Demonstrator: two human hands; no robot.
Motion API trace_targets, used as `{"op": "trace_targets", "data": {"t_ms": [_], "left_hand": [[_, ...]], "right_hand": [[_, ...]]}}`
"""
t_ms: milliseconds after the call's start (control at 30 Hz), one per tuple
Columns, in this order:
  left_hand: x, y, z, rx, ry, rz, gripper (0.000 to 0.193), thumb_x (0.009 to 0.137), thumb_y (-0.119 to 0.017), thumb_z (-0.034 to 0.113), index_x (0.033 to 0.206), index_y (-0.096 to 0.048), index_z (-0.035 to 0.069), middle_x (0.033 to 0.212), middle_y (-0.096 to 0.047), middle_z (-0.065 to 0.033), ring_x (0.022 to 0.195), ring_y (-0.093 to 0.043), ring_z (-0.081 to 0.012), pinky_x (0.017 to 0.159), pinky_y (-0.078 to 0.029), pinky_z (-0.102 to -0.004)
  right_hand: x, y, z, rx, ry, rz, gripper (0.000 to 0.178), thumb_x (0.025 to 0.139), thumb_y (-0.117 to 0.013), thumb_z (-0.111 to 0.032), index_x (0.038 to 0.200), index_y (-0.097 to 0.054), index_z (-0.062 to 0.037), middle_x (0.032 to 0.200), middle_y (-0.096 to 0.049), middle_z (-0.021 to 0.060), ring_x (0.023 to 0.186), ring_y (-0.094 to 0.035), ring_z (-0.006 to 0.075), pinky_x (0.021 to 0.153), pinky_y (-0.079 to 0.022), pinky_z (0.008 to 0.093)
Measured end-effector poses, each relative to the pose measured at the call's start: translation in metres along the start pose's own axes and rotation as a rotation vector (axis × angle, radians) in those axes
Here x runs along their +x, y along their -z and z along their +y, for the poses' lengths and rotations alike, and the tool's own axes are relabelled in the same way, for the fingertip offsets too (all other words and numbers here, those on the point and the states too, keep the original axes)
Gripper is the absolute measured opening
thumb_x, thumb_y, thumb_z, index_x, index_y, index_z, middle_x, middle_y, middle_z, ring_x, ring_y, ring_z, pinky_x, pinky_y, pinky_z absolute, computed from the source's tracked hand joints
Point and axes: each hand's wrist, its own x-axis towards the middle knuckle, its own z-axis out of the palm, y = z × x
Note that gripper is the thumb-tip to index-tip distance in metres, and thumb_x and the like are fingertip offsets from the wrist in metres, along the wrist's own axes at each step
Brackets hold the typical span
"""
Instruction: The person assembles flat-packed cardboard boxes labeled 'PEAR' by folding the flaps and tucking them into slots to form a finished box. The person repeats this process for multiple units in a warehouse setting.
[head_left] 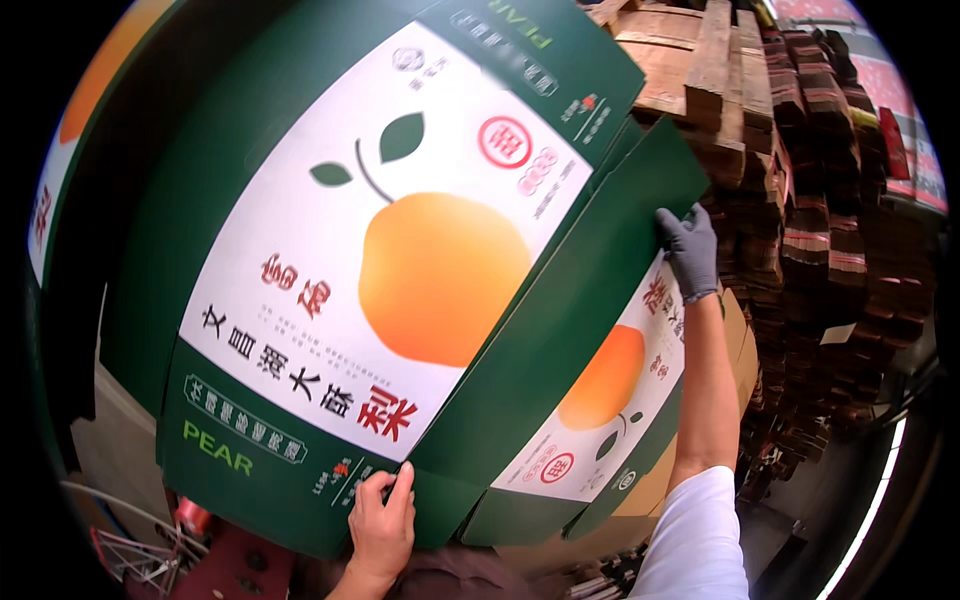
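Observation:
A large green cardboard box (520, 430), a printed carton with scored panels and flaps, fills most of the view and lies tilted. Its white panels carry an orange-yellow pear (445, 280) with green leaves. My bare left hand (383, 522) has its fingers curled at the carton's near edge, beside a slot between two flaps. My right hand (692, 252), in a grey glove, grips the far right edge of the narrower panel, with the arm reaching across the carton's right side. Some fingertips of both hands are hidden behind the cardboard.
Tall stacks of flat brown cardboard (810, 240) stand at the right. A wooden pallet (675, 60) sits behind the carton at the upper right. Another printed carton panel (95, 80) shows at the left rim. At the lower left are a dark red surface (235, 560) and thin metal rods.

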Motion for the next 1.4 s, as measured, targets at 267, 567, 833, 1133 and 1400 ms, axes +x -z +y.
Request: {"op": "trace_targets", "data": {"t_ms": [267, 567, 833, 1133, 1400], "left_hand": [[0.004, 0.003, 0.014, 0.035, 0.024, 0.033, 0.034, 0.088, -0.064, 0.009, 0.122, -0.062, 0.007, 0.101, -0.06, -0.0147, 0.093, -0.06, -0.0325, 0.078, -0.052, -0.0397], [0.003, 0.005, 0.011, 0.049, -0.011, 0.017, 0.042, 0.088, -0.065, 0.008, 0.129, -0.06, 0.008, 0.106, -0.057, -0.0138, 0.094, -0.058, -0.0318, 0.078, -0.051, -0.0394], [0.002, 0.003, 0.011, 0.059, -0.01, 0.021, 0.041, 0.089, -0.064, 0.009, 0.129, -0.06, 0.008, 0.106, -0.057, -0.0137, 0.093, -0.059, -0.0311, 0.076, -0.052, -0.0386], [0.002, 0.004, 0.01, 0.064, -0.026, 0.022, 0.041, 0.088, -0.065, 0.009, 0.129, -0.06, 0.008, 0.106, -0.057, -0.0138, 0.092, -0.059, -0.0307, 0.075, -0.052, -0.0384], [0.002, 0.003, 0.011, 0.072, -0.027, 0.02, 0.041, 0.089, -0.064, 0.009, 0.13, -0.06, 0.007, 0.106, -0.057, -0.0141, 0.093, -0.059, -0.0306, 0.077, -0.052, -0.0384]], "right_hand": [[0.001, -0.007, 0.002, -0.019, -0.076, 0.019, 0.064, 0.078, -0.08, -0.022, 0.129, -0.05, 0.003, 0.071, -0.05, -0.0026, 0.055, -0.047, 0.0058, 0.049, -0.042, 0.0203], [0.006, -0.012, 0.011, -0.17, -0.062, 0.016, 0.072, 0.075, -0.081, -0.028, 0.131, -0.049, 0.0034, 0.075, -0.051, -0.0009, 0.065, -0.05, 0.0083, 0.058, -0.044, 0.0233], [0.008, -0.016, 0.012, -0.157, -0.056, -0.005, 0.07, 0.078, -0.079, -0.024, 0.134, -0.046, 0.0019, 0.074, -0.05, -0.0023, 0.059, -0.05, 0.0057, 0.046, -0.04, 0.0205], [0.005, -0.016, 0.003, -0.151, -0.088, -0.022, 0.077, 0.073, -0.082, -0.033, 0.131, -0.049, 0.0057, 0.074, -0.054, 0.0019, 0.067, -0.052, 0.0111, 0.065, -0.046, 0.0252], [0.005, -0.019, 0.004, -0.374, -0.077, 0.001, 0.077, 0.075, -0.077, -0.038, 0.134, -0.047, 0.0019, 0.083, -0.064, 0.0105, 0.081, -0.064, 0.0262, 0.078, -0.05, 0.0354]]}}
